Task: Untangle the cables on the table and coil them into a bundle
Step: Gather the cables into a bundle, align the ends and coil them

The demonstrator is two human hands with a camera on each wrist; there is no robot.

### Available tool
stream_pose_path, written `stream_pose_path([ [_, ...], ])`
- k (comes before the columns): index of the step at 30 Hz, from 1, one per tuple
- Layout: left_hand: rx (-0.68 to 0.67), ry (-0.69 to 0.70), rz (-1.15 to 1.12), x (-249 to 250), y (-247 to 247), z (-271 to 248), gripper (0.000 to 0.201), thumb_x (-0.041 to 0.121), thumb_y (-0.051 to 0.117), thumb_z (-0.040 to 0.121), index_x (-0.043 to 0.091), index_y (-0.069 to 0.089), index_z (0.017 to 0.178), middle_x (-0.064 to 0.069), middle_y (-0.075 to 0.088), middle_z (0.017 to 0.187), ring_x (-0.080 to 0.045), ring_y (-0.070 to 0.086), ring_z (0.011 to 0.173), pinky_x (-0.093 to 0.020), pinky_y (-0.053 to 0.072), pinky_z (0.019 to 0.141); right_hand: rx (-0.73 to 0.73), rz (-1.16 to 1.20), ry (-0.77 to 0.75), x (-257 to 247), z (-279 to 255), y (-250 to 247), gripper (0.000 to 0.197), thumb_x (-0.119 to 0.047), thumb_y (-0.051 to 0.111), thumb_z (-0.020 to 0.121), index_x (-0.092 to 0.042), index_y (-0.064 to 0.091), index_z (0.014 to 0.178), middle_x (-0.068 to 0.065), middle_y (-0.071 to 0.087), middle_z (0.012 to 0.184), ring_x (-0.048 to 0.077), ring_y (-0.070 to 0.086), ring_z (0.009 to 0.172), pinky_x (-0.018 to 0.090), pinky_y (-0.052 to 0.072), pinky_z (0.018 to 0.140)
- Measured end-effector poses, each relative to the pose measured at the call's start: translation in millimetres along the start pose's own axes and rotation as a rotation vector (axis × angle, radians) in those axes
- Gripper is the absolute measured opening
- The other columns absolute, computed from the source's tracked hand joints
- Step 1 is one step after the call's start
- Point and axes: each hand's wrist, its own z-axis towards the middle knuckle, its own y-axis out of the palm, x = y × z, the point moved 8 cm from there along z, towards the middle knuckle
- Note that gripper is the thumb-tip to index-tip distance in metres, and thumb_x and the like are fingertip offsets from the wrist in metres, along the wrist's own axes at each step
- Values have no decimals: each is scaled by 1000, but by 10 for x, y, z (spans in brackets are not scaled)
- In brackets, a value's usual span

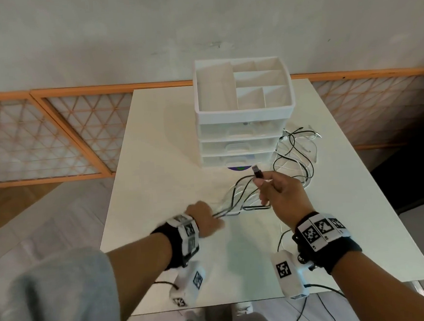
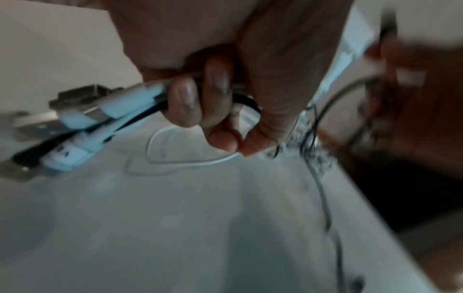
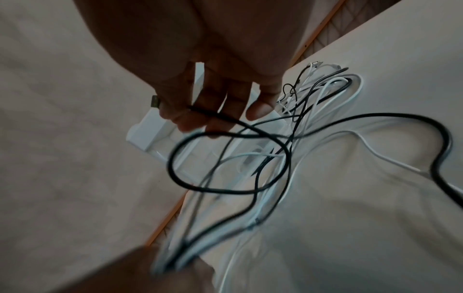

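On the worktop: a white worktop [image 1: 156,164] carries a white drawer unit [image 1: 244,110] with an open divided tray on top; beside its right side lies a loose tangle of cables [image 1: 294,154], black and white mixed.
Left hand: the left hand [image 1: 205,221] is clenched round several cable ends; the left wrist view shows white and black plugs [image 2: 82,123] sticking out past the curled fingers [image 2: 185,105], gathered side by side.
Right hand: the right hand [image 1: 283,195] pinches a black plug [image 1: 257,172] between thumb and forefinger, lifted above the worktop, its black cable [image 3: 225,162] looping down in a slack ring toward the left hand.
Between the hands: several strands run from the left fist up toward the right hand and on into the tangle; they cross each other and are not yet parallel.
Done so far: judging by the grip, a number of ends are already collected in one fist.
Left to do: the black plug likely needs to join the others; the heap beside the drawer unit still looks knotted, and no coil or bundle exists yet.
Progress: early, by my reading, with sorting under way and coiling not started.
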Motion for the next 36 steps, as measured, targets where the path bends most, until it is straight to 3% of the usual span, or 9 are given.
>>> stream_pose_path([
  [3,3,6,-294,211,-466,-50,24,30,72,77,7,69,72,-8,56,59,-25,49,50,-23,36,49,19,-30,-5,-5,-23,-48,20,-34,64,93,-21,69,78,-7,38,53,19,35,55,32,33,58],
  [7,66,-43,-564,370,-814,-166,19,15,69,78,6,58,64,1,36,42,-15,25,37,-16,22,40,184,-51,-153,-310,-117,-145,25,-26,63,95,-15,60,73,0,45,59,9,36,55,22,33,54],
  [14,-43,4,-897,572,-866,-247,10,10,70,79,9,63,72,-3,54,62,-10,26,38,-20,18,36,-106,-133,-210,-590,-100,297,28,-29,64,95,-12,69,73,-14,60,53,3,47,48,13,33,52],
  [19,-157,71,-916,615,-835,-319,17,7,68,84,9,63,68,0,57,62,-7,26,37,-21,19,39,-117,129,-78,-538,-12,368,24,-23,74,88,-28,75,65,-12,47,51,7,37,51,20,34,55],
  [22,-152,106,-874,596,-879,-326,18,10,69,87,7,63,70,-1,55,61,-9,29,41,-21,22,40,-168,25,-79,-505,-4,385,14,-23,76,84,-17,77,71,6,60,58,11,44,56,26,38,61],
  [24,-61,104,-899,561,-1010,-310,13,5,67,87,3,63,75,-4,50,60,-9,32,41,-21,24,40,-119,-79,-87,-466,24,274,20,-24,71,88,-13,75,72,-2,63,56,7,41,48,24,36,55],
  [27,37,123,-902,498,-1207,-311,12,6,59,93,3,60,81,-6,52,64,-11,45,45,-21,35,41,-91,-202,-163,-546,16,26,20,-26,69,91,-13,73,75,-8,54,55,11,40,50,19,33,52],
  [29,28,153,-915,487,-1242,-320,15,10,55,97,5,57,83,-10,60,71,-17,60,56,-23,46,47,-218,-243,-204,-652,-29,6,12,-21,69,91,-18,77,83,6,67,68,22,48,58,23,37,57],
  [36,-195,274,-905,911,-905,-502,15,15,50,101,6,52,90,-18,66,82,-30,66,61,-41,58,67,-383,-458,-333,-900,-73,362,16,-11,67,87,-20,77,79,-7,68,65,6,56,59,23,46,65],
])
